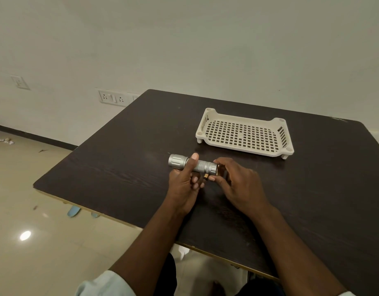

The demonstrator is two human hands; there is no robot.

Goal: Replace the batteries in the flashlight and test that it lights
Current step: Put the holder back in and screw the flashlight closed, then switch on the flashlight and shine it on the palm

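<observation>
Both forearms reach in from six o'clock over the near edge of the dark wood-grain table (120,159). Left hand (184,184) wraps its curled fingers and thumb round the barrel of the silver flashlight (202,166), which lies level at table centre, head toward nine o'clock. Right hand (237,182) pinches the tail end with thumb and fingertips; a small brass-coloured piece (206,176), too small to name, shows just under it. Toward one o'clock stands a cream perforated tray (205,122), only its grid floor showing, well apart from the hands. Bare tabletop spreads toward nine o'clock up to the left edge.
</observation>
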